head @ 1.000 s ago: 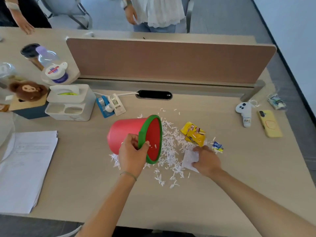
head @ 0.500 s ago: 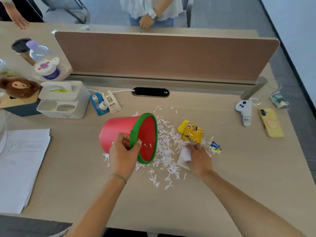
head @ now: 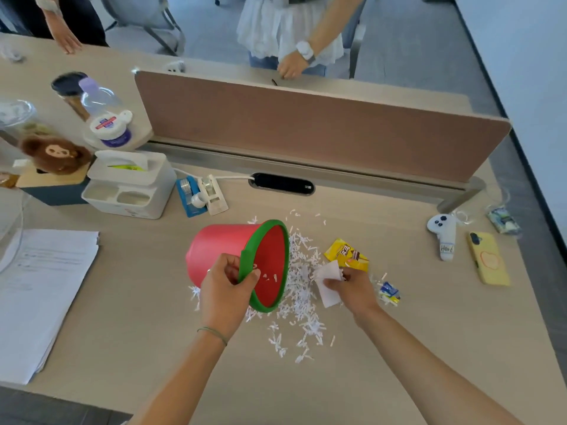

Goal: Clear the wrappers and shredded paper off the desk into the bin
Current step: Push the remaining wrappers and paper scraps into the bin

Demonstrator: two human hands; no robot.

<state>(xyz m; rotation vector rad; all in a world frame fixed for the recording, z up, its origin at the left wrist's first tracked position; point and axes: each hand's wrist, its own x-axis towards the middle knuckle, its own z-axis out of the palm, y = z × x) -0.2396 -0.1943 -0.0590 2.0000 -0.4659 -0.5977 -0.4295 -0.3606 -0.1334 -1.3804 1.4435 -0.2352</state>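
Note:
A red bin (head: pixel 221 246) with a green rim lies tipped on its side, mouth facing right. My left hand (head: pixel 225 289) grips its rim, thumb inside; a few white shreds lie inside the bin. White shredded paper (head: pixel 302 289) is strewn on the desk (head: pixel 122 317) in front of the mouth. My right hand (head: pixel 352 289) pinches a white piece of paper (head: pixel 328 282) held upright against the shreds. A yellow wrapper (head: pixel 346 254) lies just behind that hand, and a small blue and yellow wrapper (head: pixel 389 292) lies to its right.
A brown divider panel (head: pixel 306 124) runs across the back. At left stand a white organiser box (head: pixel 129 185), a tape dispenser (head: pixel 201 194), a plush toy (head: pixel 53 153) and a paper stack (head: pixel 36 289). A white controller (head: pixel 443 233) and yellow phone (head: pixel 487 259) lie right. Two persons stand beyond.
My right hand has lifted the white paper's edge off the desk and turned it toward the bin's mouth. A few shreds now lie inside the bin. My left hand keeps its grip.

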